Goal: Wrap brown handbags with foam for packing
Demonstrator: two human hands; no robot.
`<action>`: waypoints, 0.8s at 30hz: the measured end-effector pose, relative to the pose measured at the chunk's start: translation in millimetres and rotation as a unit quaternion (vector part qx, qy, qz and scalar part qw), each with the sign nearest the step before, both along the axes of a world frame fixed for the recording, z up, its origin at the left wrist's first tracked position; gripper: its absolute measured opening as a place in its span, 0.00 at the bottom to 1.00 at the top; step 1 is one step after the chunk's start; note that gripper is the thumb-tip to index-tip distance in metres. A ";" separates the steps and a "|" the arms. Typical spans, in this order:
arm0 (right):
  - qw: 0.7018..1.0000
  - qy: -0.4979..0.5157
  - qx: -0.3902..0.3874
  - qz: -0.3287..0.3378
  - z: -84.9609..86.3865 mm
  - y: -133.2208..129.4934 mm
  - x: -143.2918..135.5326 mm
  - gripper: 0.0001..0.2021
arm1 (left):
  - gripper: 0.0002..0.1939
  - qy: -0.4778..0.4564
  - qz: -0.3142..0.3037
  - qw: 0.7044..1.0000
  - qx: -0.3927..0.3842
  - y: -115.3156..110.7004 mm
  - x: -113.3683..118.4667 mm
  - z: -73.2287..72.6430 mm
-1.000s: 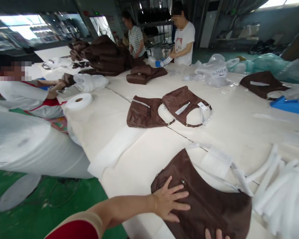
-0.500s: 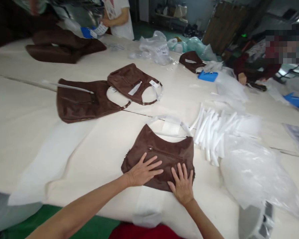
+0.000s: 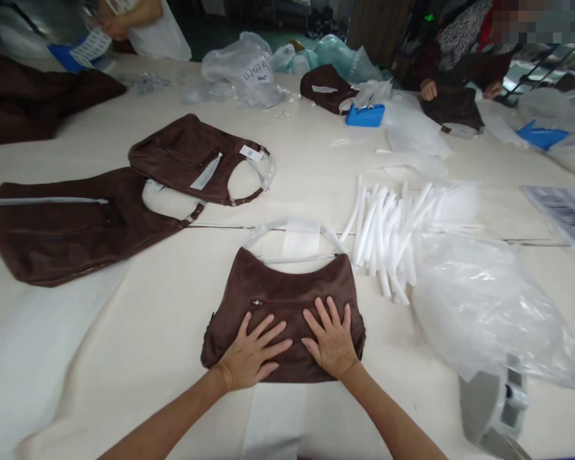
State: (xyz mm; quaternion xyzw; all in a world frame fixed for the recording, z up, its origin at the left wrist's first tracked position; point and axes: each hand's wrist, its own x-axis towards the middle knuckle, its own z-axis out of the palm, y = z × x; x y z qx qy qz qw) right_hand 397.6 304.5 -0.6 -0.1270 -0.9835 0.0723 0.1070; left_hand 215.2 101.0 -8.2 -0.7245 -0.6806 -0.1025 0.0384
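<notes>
Evenly, the left hand and right hand, fingers spread, gripping nothing, rest on a brown shoulder bag, its length nine-to-three o'clock, wrapped strap toward twelve.

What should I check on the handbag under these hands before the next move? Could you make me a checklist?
1. Brown handbag lies flat on the table: ok.
2. Left hand and right hand both rest on it, fingers spread: ok.
3. Handle has its white wrapping on: ok.
4. Upper face uncovered: not ok, the hands hide part of it.
5. Zipper fully closed: cannot tell, fingers reach over its right part.
6. Two other brown handbags lie apart from this one: ok.
</notes>
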 end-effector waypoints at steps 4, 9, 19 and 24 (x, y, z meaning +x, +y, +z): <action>0.999 0.000 -0.032 -0.008 -9.3 1.7 2.1 0.31 | 0.28 -0.018 0.007 1.000 -0.024 0.3 2.7 -0.2; 0.998 -0.017 -0.053 -0.010 0.0 3.6 4.2 0.29 | 0.28 -0.043 0.018 0.997 -0.064 2.9 5.6 1.2; 0.998 -0.034 -0.040 -0.022 -0.5 1.2 0.4 0.28 | 0.28 -0.041 0.027 0.997 -0.053 5.2 12.0 15.0; 0.999 -0.030 -0.035 -0.026 10.8 -1.9 2.0 0.27 | 0.31 -0.017 0.070 0.997 0.012 10.7 24.5 10.6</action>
